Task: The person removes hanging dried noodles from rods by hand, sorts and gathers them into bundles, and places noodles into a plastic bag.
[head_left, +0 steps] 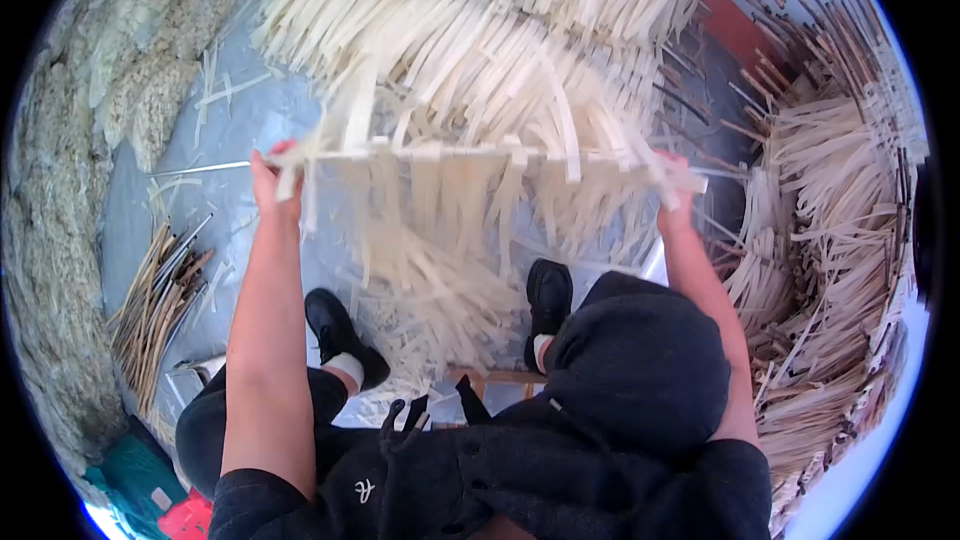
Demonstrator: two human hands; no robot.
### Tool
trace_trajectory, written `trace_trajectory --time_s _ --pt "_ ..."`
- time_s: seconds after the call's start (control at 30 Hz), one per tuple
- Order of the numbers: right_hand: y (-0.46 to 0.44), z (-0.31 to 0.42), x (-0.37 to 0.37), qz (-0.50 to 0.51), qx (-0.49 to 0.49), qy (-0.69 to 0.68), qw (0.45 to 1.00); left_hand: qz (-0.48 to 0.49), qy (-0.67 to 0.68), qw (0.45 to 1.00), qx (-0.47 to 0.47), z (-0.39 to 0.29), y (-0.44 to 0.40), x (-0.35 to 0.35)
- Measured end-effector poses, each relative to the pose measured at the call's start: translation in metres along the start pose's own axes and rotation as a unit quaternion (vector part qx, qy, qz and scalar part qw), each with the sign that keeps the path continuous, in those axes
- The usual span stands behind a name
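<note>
A thin rod [190, 170] runs across in front of me, with pale flat strips [450, 195] hanging over it in a row. Near its left end my left hand [277, 178] is closed round the rod, and a strip covers part of the fingers. At the other end my right hand [677, 180] grips the rod, partly hidden by blurred strips. The rod is roughly level, above the floor between my shoes. Just beyond it lies a large layered pile of similar strips [440, 60].
Bundled thin sticks [165, 305] lie at left on the grey floor [240, 120]. A rough, fibrous pale mass [60, 240] lines the far left. More strips on sticks [840, 200] are stacked at right. Green [135, 475] and red [187, 517] items sit at lower left.
</note>
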State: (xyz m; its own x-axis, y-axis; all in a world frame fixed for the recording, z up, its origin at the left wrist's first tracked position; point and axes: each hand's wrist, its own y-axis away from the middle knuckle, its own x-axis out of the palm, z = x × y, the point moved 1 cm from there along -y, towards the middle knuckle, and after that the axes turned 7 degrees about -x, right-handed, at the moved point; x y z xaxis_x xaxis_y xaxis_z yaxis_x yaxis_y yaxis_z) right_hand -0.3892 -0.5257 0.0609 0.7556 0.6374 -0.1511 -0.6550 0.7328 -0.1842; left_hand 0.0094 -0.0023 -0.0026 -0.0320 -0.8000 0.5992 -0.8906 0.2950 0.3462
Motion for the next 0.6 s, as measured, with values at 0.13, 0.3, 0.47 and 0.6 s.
trace_trajectory --time_s 0.13,0.3,0.47,0.6 --pt "-0.018 0.071 0.064 -0.107 0.02 -0.14 0.984 -0.158 -0.086 0.984 0.0 -0.07 0.02 0.059" --pt "-0.024 0.176 0.041 -0.206 -0.075 -0.207 0.953 -0.1 -0.051 0.984 0.138 -0.133 0.081 0.131" --pt "0.039 0.008 0.032 -0.117 -0.079 0.053 0.989 -0.15 -0.064 0.983 0.083 -0.048 0.03 0.015" --pt "0.038 0.018 0.041 -0.001 -0.013 0.071 0.997 -0.189 -0.069 0.979 -0.033 -0.028 0.049 0.005"
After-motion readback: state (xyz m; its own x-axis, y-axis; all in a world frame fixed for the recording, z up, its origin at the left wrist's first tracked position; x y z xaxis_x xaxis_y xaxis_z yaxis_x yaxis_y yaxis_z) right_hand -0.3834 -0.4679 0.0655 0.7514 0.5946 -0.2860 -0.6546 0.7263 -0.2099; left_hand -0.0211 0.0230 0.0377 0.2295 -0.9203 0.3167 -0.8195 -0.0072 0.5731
